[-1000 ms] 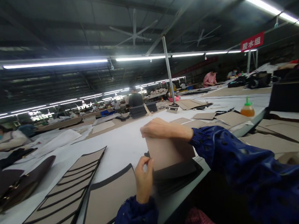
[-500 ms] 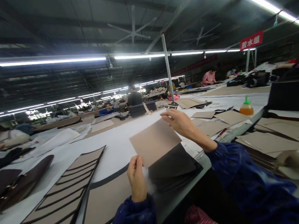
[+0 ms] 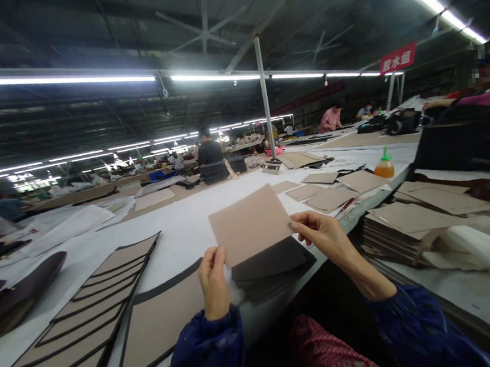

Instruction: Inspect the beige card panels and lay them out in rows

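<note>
A flat tan rectangular panel [image 3: 251, 224] is held up in front of me, tilted above the table. My left hand [image 3: 214, 279] pinches its lower left corner between thumb and fingers. At its right edge, my right hand [image 3: 320, 231] grips it the same way. Just beneath lies a stack of black sheets [image 3: 270, 268] near the table's edge. Left of my left hand rests a larger tan panel with a black border [image 3: 162, 327]. Farther left, several tan panels with dark edges [image 3: 82, 315] overlap in a slanting row.
The white-covered table [image 3: 181, 226] stretches away from me. A bottle of amber liquid with a green cap [image 3: 384, 166] stands at the right edge. Stacked tan panels [image 3: 397, 235] lie to my right, a dark brown leather piece [image 3: 31, 296] to the left. A metal post [image 3: 265, 99] rises farther back.
My right hand has moved from the panel's top right corner down to its right edge. The panel stays in both hands. The view has shifted slightly.
</note>
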A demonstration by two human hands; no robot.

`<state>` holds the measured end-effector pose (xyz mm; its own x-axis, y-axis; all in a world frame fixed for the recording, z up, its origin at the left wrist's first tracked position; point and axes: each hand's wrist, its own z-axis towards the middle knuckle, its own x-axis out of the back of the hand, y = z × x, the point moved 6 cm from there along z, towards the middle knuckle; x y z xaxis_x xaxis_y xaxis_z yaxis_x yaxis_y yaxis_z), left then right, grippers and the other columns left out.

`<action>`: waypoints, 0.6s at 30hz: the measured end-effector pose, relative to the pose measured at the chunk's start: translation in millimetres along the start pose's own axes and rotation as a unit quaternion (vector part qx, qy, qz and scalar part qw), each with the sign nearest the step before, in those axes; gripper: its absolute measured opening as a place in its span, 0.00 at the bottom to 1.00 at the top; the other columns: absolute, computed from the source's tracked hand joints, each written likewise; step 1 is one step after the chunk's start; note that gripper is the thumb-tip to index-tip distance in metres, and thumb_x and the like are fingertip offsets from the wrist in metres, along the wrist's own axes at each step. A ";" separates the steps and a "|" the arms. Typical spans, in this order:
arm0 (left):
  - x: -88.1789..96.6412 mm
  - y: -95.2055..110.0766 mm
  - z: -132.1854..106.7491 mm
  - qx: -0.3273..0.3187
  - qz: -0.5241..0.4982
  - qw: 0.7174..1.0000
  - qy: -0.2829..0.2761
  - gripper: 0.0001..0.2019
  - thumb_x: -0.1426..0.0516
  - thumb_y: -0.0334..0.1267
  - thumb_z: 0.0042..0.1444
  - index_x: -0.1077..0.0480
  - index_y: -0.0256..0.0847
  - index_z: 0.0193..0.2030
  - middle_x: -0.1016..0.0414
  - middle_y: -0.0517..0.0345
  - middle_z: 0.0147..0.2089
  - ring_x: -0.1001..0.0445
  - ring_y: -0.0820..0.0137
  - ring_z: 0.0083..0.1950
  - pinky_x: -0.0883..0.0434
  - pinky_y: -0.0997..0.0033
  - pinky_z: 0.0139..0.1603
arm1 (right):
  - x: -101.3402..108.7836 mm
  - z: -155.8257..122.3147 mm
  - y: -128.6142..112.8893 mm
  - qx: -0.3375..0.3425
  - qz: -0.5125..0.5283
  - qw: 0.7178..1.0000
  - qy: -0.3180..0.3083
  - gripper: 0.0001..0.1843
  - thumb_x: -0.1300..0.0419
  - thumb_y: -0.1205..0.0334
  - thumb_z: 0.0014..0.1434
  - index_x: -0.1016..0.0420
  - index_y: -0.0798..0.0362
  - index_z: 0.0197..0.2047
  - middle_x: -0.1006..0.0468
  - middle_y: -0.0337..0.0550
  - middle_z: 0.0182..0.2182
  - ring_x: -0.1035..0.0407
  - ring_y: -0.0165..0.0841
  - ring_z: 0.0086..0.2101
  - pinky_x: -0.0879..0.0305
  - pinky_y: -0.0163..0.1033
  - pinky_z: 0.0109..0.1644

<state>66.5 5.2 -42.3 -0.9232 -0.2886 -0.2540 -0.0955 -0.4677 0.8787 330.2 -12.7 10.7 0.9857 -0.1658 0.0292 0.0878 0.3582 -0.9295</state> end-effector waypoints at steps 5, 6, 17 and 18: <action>3.8 -8.2 -1.7 0.044 0.073 0.996 -0.028 0.15 0.43 0.48 0.51 0.38 0.40 0.22 0.44 0.66 0.20 0.43 0.76 0.23 0.44 0.77 0.24 | -2.6 -12.9 25.4 -0.027 0.042 0.999 -0.020 0.19 0.35 0.52 0.45 0.36 0.52 0.35 0.31 0.33 0.21 0.34 0.28 0.22 0.37 0.35 0.28; 4.0 -9.4 -2.7 0.046 0.099 0.993 -0.043 0.15 0.43 0.47 0.51 0.38 0.40 0.22 0.44 0.66 0.20 0.43 0.76 0.24 0.44 0.77 0.25 | -2.3 -13.9 31.8 -0.032 0.037 0.999 -0.022 0.18 0.35 0.53 0.46 0.37 0.52 0.34 0.31 0.33 0.21 0.35 0.28 0.22 0.38 0.35 0.28; 3.0 -14.1 -3.3 0.057 0.227 0.968 -0.088 0.14 0.44 0.44 0.50 0.37 0.39 0.20 0.38 0.64 0.21 0.40 0.73 0.26 0.42 0.75 0.28 | 4.2 -4.7 66.4 -0.046 -0.049 0.996 -0.063 0.14 0.38 0.57 0.45 0.38 0.52 0.32 0.35 0.33 0.23 0.41 0.27 0.24 0.45 0.34 0.27; 2.5 -12.6 -3.0 0.051 0.236 0.967 -0.084 0.14 0.44 0.44 0.49 0.37 0.39 0.19 0.39 0.65 0.21 0.40 0.74 0.26 0.42 0.75 0.28 | 4.0 -4.8 65.8 -0.037 -0.064 0.995 -0.067 0.13 0.39 0.58 0.45 0.38 0.52 0.32 0.35 0.33 0.23 0.41 0.27 0.24 0.45 0.34 0.28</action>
<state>66.5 7.9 -55.2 -0.9192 -0.3063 0.2474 0.3234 -0.2289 0.9182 339.2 5.7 -52.2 0.9780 -0.0805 0.1924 0.2073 0.2731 -0.9394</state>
